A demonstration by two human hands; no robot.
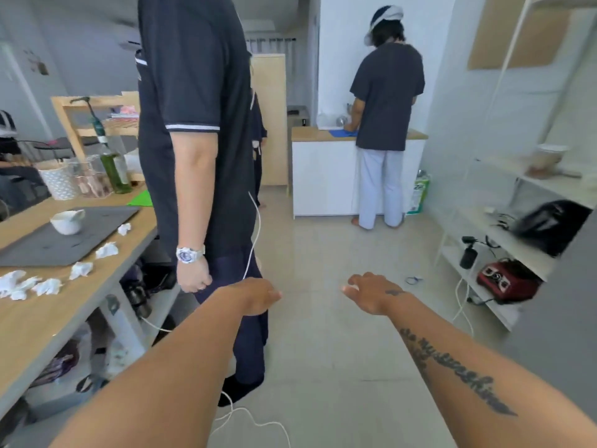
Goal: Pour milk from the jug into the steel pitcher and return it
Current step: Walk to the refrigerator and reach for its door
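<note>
- Both arms reach forward over the tiled floor. The left hand (pixel 255 297) and the right hand (pixel 371 295) are loose, with relaxed fingers, and hold nothing.
- Neither the milk jug nor the steel pitcher is in view, so where they stand cannot be told from here. Judging by that, the task is either not yet started or already finished; the empty hands fit both.
- If pouring is yet to come, the next move calls for finding the jug first, probably by turning to the wooden table (pixel 48 318) on the left or walking to the far counter (pixel 323 134).
- On the table lie a grey mat (pixel 64 244) with a white bowl (pixel 68 221) on it, crumpled tissues (pixel 80 270) along the near edge, and a green bottle (pixel 114 169) farther back.
- A person in a dark polo (pixel 197 124) stands close on the left, just beside the table, and blocks the way along it.
- A white cable (pixel 255 234) hangs by that person and trails onto the near floor, a likely trip hazard.
- Another person (pixel 386 101) stands at the far counter facing away, taking up its right part; a blue cloth (pixel 342 133) lies on top.
- On the right, a white shelf unit (pixel 504 240) holds a red appliance (pixel 507 282) and a black bag (pixel 549 224).
</note>
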